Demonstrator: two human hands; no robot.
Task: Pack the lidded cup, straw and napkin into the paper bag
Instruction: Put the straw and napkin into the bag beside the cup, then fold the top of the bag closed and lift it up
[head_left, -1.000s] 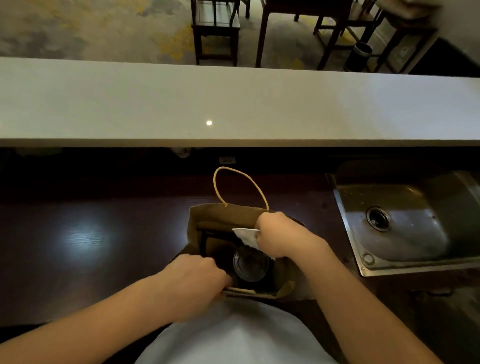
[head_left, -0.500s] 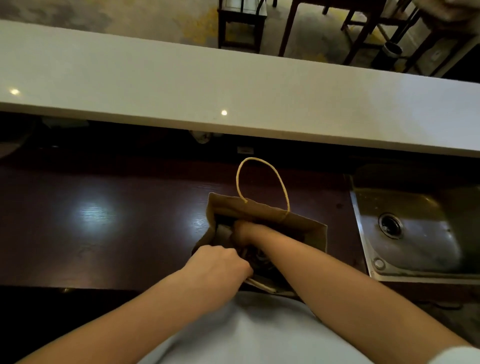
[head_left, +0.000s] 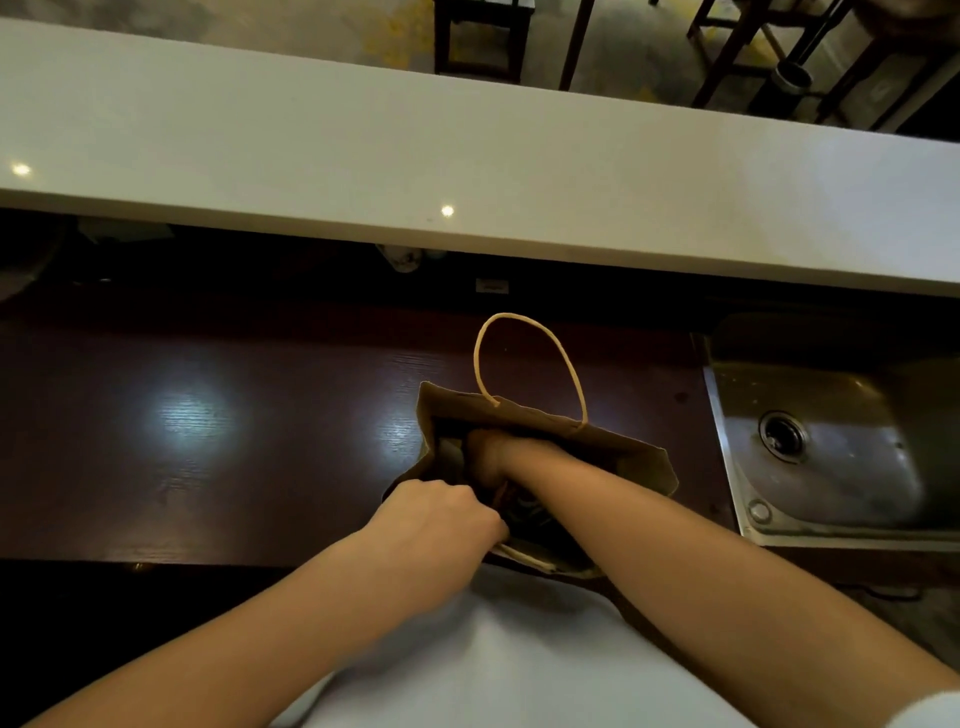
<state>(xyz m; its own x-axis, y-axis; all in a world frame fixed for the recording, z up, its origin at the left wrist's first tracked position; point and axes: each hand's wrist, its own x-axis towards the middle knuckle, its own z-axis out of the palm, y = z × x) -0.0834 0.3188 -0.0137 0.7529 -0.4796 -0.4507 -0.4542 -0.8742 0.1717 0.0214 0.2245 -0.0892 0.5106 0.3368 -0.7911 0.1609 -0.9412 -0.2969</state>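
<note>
A brown paper bag (head_left: 636, 454) with a twisted paper handle (head_left: 524, 358) stands open on the dark wooden counter. My left hand (head_left: 441, 512) grips the bag's near rim and holds it open. My right hand (head_left: 485, 452) is deep inside the bag, its fingers hidden by the bag's wall, so I cannot tell whether it still holds the white napkin. A bit of the lidded cup (head_left: 524, 506) shows as a dark round shape between my two arms. The napkin and the straw are out of sight.
A steel sink (head_left: 831, 467) with a drain lies to the right of the bag. A raised white bar top (head_left: 467, 166) runs across behind the dark counter (head_left: 208, 441). Chairs and table legs stand on the floor beyond it.
My right hand, which held the white napkin above the bag's opening, has gone down into the bag. My left hand has kept its grip on the near rim.
</note>
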